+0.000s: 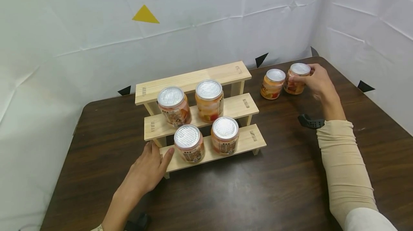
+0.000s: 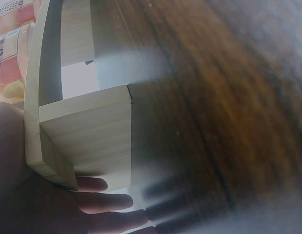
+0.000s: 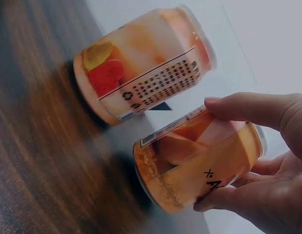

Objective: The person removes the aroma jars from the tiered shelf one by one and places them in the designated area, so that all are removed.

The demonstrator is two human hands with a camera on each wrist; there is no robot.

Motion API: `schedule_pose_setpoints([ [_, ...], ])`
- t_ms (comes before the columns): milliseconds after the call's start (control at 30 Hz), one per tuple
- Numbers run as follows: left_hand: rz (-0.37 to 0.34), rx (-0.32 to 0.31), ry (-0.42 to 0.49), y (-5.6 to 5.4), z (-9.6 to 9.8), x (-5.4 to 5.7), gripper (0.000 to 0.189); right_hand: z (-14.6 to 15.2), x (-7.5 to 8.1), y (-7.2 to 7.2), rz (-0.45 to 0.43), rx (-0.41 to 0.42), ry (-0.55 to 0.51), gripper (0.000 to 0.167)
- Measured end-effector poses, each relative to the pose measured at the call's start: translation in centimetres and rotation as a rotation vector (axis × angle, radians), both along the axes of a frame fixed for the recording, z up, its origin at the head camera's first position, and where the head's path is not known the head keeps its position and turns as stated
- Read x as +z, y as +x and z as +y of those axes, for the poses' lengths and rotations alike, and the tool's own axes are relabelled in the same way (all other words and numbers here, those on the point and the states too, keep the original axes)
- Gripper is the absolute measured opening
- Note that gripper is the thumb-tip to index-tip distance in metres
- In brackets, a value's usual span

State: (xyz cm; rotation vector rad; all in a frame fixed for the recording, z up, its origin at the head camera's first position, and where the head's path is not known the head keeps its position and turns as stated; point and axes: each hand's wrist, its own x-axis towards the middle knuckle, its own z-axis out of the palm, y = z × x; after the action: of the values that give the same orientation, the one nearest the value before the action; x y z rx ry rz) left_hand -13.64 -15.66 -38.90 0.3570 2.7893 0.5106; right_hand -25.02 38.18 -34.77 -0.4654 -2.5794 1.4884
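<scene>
In the head view my right hand (image 1: 320, 80) grips a fruit jar (image 1: 294, 87) with a silver lid at the back right of the table. The right wrist view shows the thumb and fingers on opposite sides of this orange jar (image 3: 190, 161), which leans. Close beside it stands a second fruit jar (image 1: 271, 87). My left hand (image 1: 146, 168) holds the left end of a three-step wooden rack (image 1: 206, 159), thumb over the lowest board. In the left wrist view, its fingers (image 2: 109, 201) reach past the rack's end under the board.
Two jars (image 1: 190, 148) stand on the lowest step and two larger-looking jars (image 1: 209, 107) on the middle one. The top board (image 1: 193, 80) is bare. Behind the dark wooden table (image 1: 290, 188) hangs a white sheet (image 1: 200, 1) with yellow and black triangles.
</scene>
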Motion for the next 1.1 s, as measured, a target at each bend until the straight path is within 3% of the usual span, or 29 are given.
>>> schedule_pose_setpoints([
  [367, 0.010, 0.001, -0.003, 0.0, 0.0, 0.2, 0.093, 0.3, -0.3, -0.4, -0.009, 0.013, 0.022, 0.088],
  [533, -0.011, 0.009, 0.002, 0.2, 0.0, 0.1, 0.094, -0.6, 2.1, 0.8, 0.028, 0.025, 0.057, 0.091],
  [600, -0.017, 0.013, -0.004, 0.2, -0.1, 0.2, 0.095, -1.5, 3.9, 1.7, 0.109, 0.043, -0.023, 0.083],
  [700, -0.015, 0.013, -0.015, 0.3, -0.2, 0.4, 0.097, -3.4, 6.7, 3.2, 0.313, 0.190, -0.306, 0.054],
  [767, -0.007, 0.013, -0.017, 0.3, -0.3, 0.5, 0.097, -5.1, 8.1, 4.2, 0.408, 0.375, -0.466, 0.036],
  [800, -0.003, 0.012, -0.018, 0.3, -0.4, 0.5, 0.097, -6.0, 8.7, 4.7, 0.415, 0.471, -0.522, 0.032],
  [867, 0.001, 0.014, -0.016, 0.3, -0.4, 0.6, 0.097, -8.1, 9.5, 5.5, 0.385, 0.643, -0.491, 0.033],
  [933, -0.007, 0.016, -0.012, 0.3, -0.4, 0.5, 0.096, -10.1, 9.9, 6.2, 0.332, 0.763, -0.409, 0.036],
  [1033, -0.024, 0.016, -0.004, 0.4, -0.3, 0.4, 0.097, -12.4, 10.0, 6.8, 0.250, 0.827, -0.268, 0.039],
  [1100, -0.028, 0.017, -0.007, 0.5, -0.2, 0.3, 0.098, -13.3, 9.8, 7.1, 0.203, 0.824, -0.205, 0.040],
])
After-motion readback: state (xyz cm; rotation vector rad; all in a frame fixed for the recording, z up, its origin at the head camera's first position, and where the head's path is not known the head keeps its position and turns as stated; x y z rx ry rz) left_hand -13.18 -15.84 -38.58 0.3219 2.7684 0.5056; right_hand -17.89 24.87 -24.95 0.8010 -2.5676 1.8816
